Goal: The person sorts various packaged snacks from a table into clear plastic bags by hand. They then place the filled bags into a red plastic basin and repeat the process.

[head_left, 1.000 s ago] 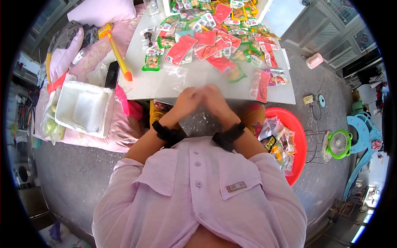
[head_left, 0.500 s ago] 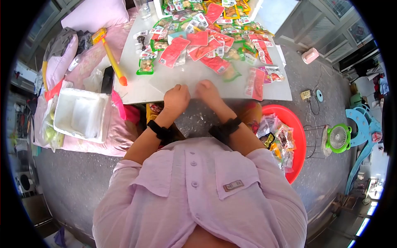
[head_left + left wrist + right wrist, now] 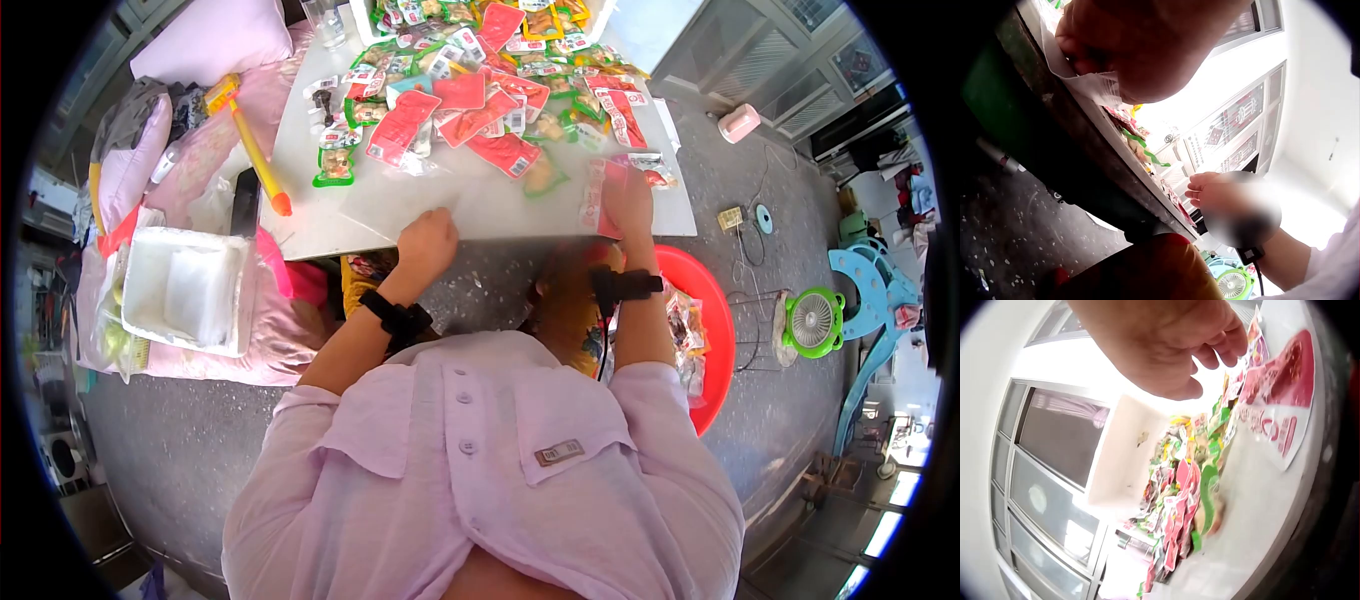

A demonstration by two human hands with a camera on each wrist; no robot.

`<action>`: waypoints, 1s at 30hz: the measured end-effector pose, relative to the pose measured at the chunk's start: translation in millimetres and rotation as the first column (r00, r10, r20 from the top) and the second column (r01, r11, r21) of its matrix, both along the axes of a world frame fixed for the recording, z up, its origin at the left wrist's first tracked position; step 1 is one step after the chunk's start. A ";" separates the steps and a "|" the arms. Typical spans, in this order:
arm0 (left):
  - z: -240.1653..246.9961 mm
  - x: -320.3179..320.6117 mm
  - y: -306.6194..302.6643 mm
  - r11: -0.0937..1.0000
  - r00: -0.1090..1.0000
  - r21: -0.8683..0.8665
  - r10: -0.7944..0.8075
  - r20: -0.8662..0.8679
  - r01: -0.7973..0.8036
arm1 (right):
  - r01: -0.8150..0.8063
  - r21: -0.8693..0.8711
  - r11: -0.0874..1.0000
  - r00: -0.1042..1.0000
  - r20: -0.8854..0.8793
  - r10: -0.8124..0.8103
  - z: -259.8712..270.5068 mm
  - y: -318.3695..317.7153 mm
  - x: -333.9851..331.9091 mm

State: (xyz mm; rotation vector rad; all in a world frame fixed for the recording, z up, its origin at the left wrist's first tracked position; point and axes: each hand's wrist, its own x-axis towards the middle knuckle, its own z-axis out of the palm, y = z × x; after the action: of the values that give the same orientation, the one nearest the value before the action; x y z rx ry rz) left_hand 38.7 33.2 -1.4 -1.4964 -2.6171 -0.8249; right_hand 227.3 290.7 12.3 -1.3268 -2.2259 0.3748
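Observation:
At the table's front edge my left hand (image 3: 428, 243) has its fingers curled round a clear plastic bag (image 3: 1100, 86), best seen in the left wrist view. My right hand (image 3: 628, 205) is at the table's right front, by a red and white packet (image 3: 598, 198). The right wrist view has that hand (image 3: 1172, 344) above and beside the packet (image 3: 1282, 394), fingers loosely bent and apart, with nothing held. Beyond lies a heap of red packets (image 3: 402, 125) and green-edged packets (image 3: 335, 165).
A white foam box (image 3: 607, 12) stands at the table's back, with a glass (image 3: 325, 22) to its left. The red basin (image 3: 715, 350) of packets is on the floor at right. A white foam tray (image 3: 240, 300) and a yellow-handled brush (image 3: 255, 150) lie on the pink bedding at left.
My right hand has moved away from the left hand, out to the right and over to the red and white packet. The left hand has stayed near the table's edge.

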 end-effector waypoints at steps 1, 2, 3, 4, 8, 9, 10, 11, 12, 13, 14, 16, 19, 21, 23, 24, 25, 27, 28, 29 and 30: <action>0.4 0.0 0.0 1.000 1.000 -0.007 -0.006 -0.005 0.006 | 0.026 -0.062 0.998 0.998 0.052 -0.023 1.0 -1.0 2.6; 0.6 -0.6 0.3 1.000 1.000 -0.012 -0.011 -0.011 0.011 | 0.054 -0.120 0.991 0.994 0.104 -0.042 5.1 -4.0 3.4; 0.3 -1.0 0.7 1.000 1.000 -0.010 -0.009 -0.016 0.009 | 0.084 -0.176 0.981 0.986 0.157 -0.057 9.6 -7.3 4.3; -0.2 -0.7 0.7 1.000 1.000 -0.008 -0.008 -0.020 0.008 | 0.076 -0.179 0.981 0.965 0.260 -0.027 11.5 -15.9 3.9; -3.9 -0.6 0.4 1.000 1.000 0.011 -0.012 -0.018 0.012 | -0.027 -0.063 0.998 0.934 0.354 0.048 4.4 -52.8 -4.5; -3.7 -0.7 -0.5 1.000 1.000 0.011 -0.012 -0.011 0.012 | -0.068 0.002 0.998 0.952 0.300 0.064 -3.0 -55.8 -5.5; -2.6 -0.5 -1.0 1.000 1.000 0.010 -0.013 -0.005 0.013 | -0.087 -0.013 0.996 0.945 0.316 0.087 -8.1 -56.2 -4.8; -1.8 -0.8 -1.0 1.000 1.000 0.009 -0.014 0.001 0.014 | -0.106 -0.026 0.994 0.938 0.329 0.108 -4.1 -59.2 -5.9; -2.0 -1.2 -1.0 1.000 1.000 0.004 -0.011 0.005 0.011 | -0.124 -0.037 0.992 0.931 0.343 0.129 -0.4 -61.6 -7.1; -2.5 -1.4 -0.6 1.000 1.000 0.001 -0.008 0.010 0.008 | -0.139 -0.033 0.990 0.926 0.350 0.142 2.1 -65.2 -7.9; -2.7 -1.7 -0.2 1.000 1.000 -0.002 -0.004 0.016 0.004 | -0.154 -0.029 0.988 0.921 0.357 0.154 4.1 -70.0 -8.1; -2.3 -1.6 -1.0 1.000 1.000 0.004 -0.008 0.018 0.008 | -0.226 0.002 0.974 0.899 0.385 0.208 4.0 -79.2 -3.1; -1.0 -0.7 -1.8 1.000 1.000 0.017 -0.014 0.012 0.014 | -0.352 0.062 0.934 0.850 0.439 0.292 2.4 -91.0 9.8; -1.1 -0.4 -1.8 1.000 1.000 0.017 -0.013 0.007 0.013 | -0.380 0.077 0.922 0.834 0.460 0.305 4.3 -96.0 14.8; -1.5 -0.4 -1.6 1.000 1.000 0.009 -0.010 0.006 0.010 | -0.363 0.167 0.917 0.852 0.457 0.255 -1.1 -100.2 15.4; -1.0 -0.3 -1.3 1.000 1.000 0.009 -0.007 0.014 0.007 | -0.355 0.211 0.911 0.861 0.453 0.231 -5.3 -101.4 15.1; -0.5 0.0 -1.8 1.000 1.000 0.008 -0.002 0.022 0.002 | -0.383 0.247 0.890 0.884 0.377 0.275 -13.6 -99.4 18.3; -1.9 -0.6 -2.1 1.000 1.000 -0.002 0.000 0.022 0.000 | -0.422 0.326 0.846 0.904 0.220 0.366 -25.6 -89.4 30.7; -5.1 -1.4 -1.8 1.000 1.000 -0.011 -0.003 0.014 0.003 | -0.395 0.303 0.867 0.918 0.163 0.362 -23.2 -83.9 38.7; -6.7 -2.1 -1.6 1.000 1.000 -0.020 -0.006 0.005 0.006 | -0.369 0.279 0.887 0.929 0.105 0.354 -9.9 -81.4 45.8; -5.8 -2.4 -1.5 0.999 1.000 -0.031 -0.011 0.009 0.011 | -0.345 0.251 0.904 0.938 0.047 0.344 3.2 -80.9 50.0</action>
State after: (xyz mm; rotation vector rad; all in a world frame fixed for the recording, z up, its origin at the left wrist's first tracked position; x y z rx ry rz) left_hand 36.3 31.7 -7.2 -1.5194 -2.6431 -0.7970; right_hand 277.3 209.8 15.4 -0.7988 -2.4163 0.1983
